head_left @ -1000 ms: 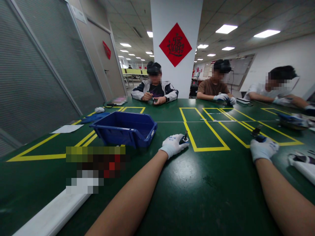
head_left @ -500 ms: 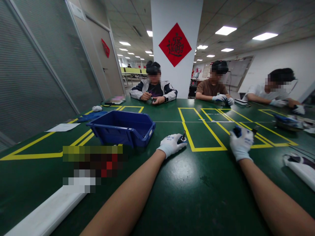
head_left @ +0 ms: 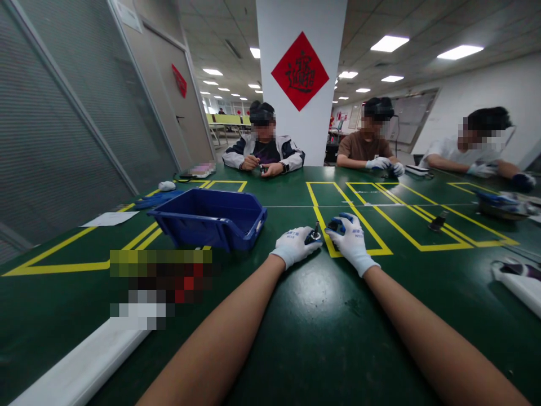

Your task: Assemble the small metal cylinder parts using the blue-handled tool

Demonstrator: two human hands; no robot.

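Observation:
My left hand (head_left: 295, 246), in a white glove, is closed around a small dark part with an upright metal pin (head_left: 316, 232). The pin stands up beside my thumb and fingertips, while my palm hides much of the part. Just to its right is my right hand (head_left: 350, 239), gloved in white with blue fingertips. It pinches a small black piece (head_left: 336, 226), whose exact kind I cannot make out. A narrow gap separates the two hands. Farther right, a dark upright object (head_left: 438, 221) stands on the green table (head_left: 321, 349), near the yellow tape lines.
A blue plastic bin (head_left: 207, 225) stands left of my left hand. Paper (head_left: 110, 219) and blue gloves (head_left: 158, 200) lie beyond it. A tray of items (head_left: 502, 204) sits at the right. Three people work along the far side.
My right hand has moved left from beside the dark upright object to close by my left hand, carrying the small black piece. My left hand stays nearly in place.

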